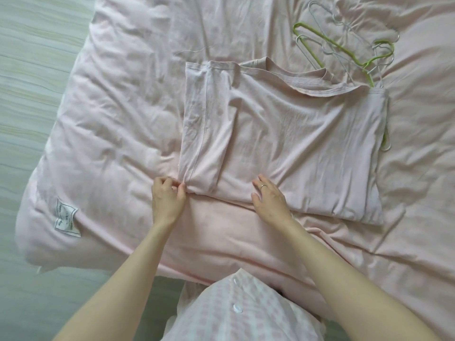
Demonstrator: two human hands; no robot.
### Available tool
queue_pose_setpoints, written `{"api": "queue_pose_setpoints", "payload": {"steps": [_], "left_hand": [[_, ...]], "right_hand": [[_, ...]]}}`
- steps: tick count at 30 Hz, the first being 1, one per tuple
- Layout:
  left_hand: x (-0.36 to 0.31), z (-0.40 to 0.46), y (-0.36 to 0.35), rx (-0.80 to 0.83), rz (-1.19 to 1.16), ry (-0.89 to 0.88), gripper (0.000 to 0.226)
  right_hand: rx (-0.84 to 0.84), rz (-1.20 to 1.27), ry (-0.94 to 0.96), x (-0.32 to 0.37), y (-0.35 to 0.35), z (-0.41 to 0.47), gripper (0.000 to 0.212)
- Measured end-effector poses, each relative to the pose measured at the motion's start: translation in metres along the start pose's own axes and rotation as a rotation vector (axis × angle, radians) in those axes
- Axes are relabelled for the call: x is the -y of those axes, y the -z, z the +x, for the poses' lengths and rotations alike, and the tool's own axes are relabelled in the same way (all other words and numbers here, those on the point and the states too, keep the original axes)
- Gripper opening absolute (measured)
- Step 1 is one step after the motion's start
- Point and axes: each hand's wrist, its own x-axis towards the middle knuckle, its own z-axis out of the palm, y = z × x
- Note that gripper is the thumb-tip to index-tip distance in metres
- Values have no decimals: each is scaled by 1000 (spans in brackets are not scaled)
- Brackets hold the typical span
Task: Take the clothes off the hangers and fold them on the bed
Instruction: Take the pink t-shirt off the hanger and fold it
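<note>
Checked pink-and-white buttoned shirt fabric (236, 313) on the person fills the bottom edge. Beyond it, the left hand (167, 199) pinches the lower corner of a soft pale pink cotton T-shirt (295, 143), whose left side is folded inward in a long panel. The right hand (269, 199), wearing a ring, presses flat with fingers spread on the shirt's hem. The garment lies on a rumpled pink duvet (110, 119); thin green and white wire hangers (344, 48) lie beside its collar. Pale striped flooring (29, 70) shows at left.
</note>
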Motion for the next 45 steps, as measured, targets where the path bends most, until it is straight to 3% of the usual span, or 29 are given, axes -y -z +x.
{"api": "queue_pose_setpoints", "payload": {"steps": [8, 14, 16, 19, 22, 24, 26, 29, 31, 35, 38, 41, 45], "left_hand": [[23, 24, 50, 50, -96, 11, 10], [15, 18, 48, 184, -499, 197, 15], [11, 21, 45, 212, -500, 174, 22], [5, 23, 39, 213, -467, 158, 14], [-1, 27, 37, 185, -874, 353, 23], [3, 26, 36, 161, -946, 398, 23], [9, 27, 31, 139, -718, 294, 20], [12, 32, 27, 59, -181, 68, 14], [13, 36, 24, 18, -9, 79, 18], [10, 28, 20, -114, 114, 207, 25], [-11, 9, 15, -255, 213, 42, 34], [-33, -9, -11, -174, 273, -196, 33], [-64, -41, -54, 71, 301, -415, 35]], "right_hand": [[53, -28, -33, 2, -4, -1, 48], [76, -6, -26, -1, -1, 1, 48], [72, 8, -26, -2, -2, 2, 48], [68, 10, -28, -2, -2, 2, 48], [68, 30, -20, -2, -2, 3, 47], [67, 49, -9, -3, 0, 4, 45], [75, 54, 11, -3, 3, 5, 42], [66, 97, 8, -7, 8, 3, 34], [42, 134, -20, -13, 10, 0, 31], [-54, 116, -134, -38, 19, -10, 32], [-178, 53, -236, -68, 28, -23, 33], [-375, 56, -320, -105, 35, -41, 29], [-579, 190, -547, -149, 48, -66, 33]]}}
